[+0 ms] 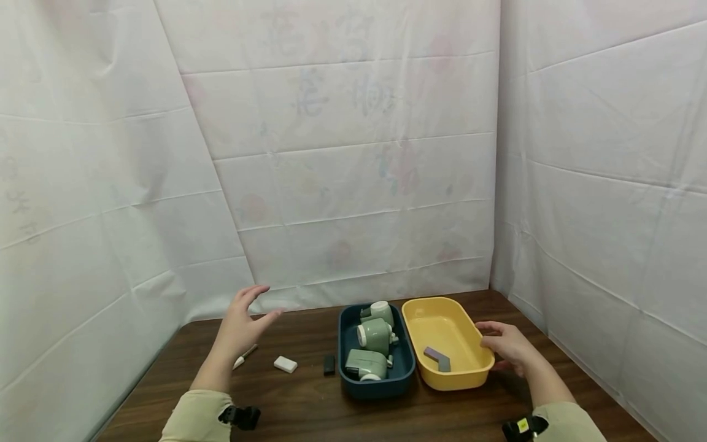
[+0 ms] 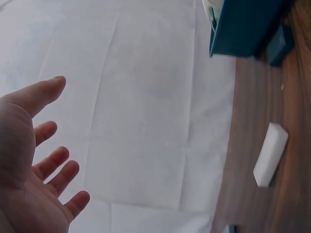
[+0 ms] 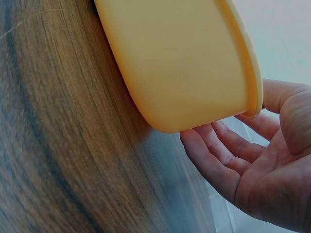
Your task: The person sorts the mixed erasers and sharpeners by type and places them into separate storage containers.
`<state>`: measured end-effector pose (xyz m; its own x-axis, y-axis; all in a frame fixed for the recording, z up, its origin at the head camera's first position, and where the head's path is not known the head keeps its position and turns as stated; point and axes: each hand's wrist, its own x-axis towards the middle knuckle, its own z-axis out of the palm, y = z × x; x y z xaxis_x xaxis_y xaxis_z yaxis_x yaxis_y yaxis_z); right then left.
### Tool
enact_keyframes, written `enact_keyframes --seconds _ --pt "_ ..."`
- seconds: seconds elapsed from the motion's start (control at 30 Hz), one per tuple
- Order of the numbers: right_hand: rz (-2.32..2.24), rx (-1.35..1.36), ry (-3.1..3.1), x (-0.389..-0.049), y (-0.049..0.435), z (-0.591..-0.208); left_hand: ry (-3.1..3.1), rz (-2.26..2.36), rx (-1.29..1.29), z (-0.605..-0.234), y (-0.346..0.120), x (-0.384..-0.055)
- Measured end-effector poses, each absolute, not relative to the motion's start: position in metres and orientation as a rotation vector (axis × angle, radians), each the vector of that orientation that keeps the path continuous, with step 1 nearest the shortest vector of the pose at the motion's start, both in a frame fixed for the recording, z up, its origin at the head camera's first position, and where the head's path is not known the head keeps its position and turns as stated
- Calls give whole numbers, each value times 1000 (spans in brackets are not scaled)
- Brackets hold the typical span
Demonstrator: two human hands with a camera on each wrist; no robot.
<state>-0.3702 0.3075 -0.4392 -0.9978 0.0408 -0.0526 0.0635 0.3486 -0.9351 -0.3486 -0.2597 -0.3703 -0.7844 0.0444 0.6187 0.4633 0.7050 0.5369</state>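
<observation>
My right hand (image 1: 510,348) holds the right side of a yellow bin (image 1: 448,382). In the right wrist view its fingers (image 3: 214,158) touch the outer wall and the thumb reaches to the rim, its tip hidden. A purple block (image 1: 435,353) and a grey block (image 1: 444,364) lie inside that bin. Raised over the table's left part, my left hand (image 1: 240,325) holds nothing, thumb and fingers spread apart. Nearest to it are a marker-like stick (image 1: 245,356) and a white block (image 1: 285,364), both lying on the table.
A dark blue bin (image 1: 377,389) stands against the yellow bin's left side, with several green mug-like things (image 1: 377,336) in it. Left of it lies a small dark block (image 1: 329,365). White sheets (image 1: 353,184) hang around the wooden table (image 1: 298,408).
</observation>
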Motion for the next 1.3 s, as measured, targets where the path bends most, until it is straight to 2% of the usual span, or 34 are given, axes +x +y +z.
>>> enact_keyframes --seconds 0.47,1.3 --pt "-1786 87 2565 -369 307 -440 -2388 -955 -161 -395 -302 -353" --pt "-1799 93 2552 -370 308 -440 -2570 -978 -19 -428 -332 -354"
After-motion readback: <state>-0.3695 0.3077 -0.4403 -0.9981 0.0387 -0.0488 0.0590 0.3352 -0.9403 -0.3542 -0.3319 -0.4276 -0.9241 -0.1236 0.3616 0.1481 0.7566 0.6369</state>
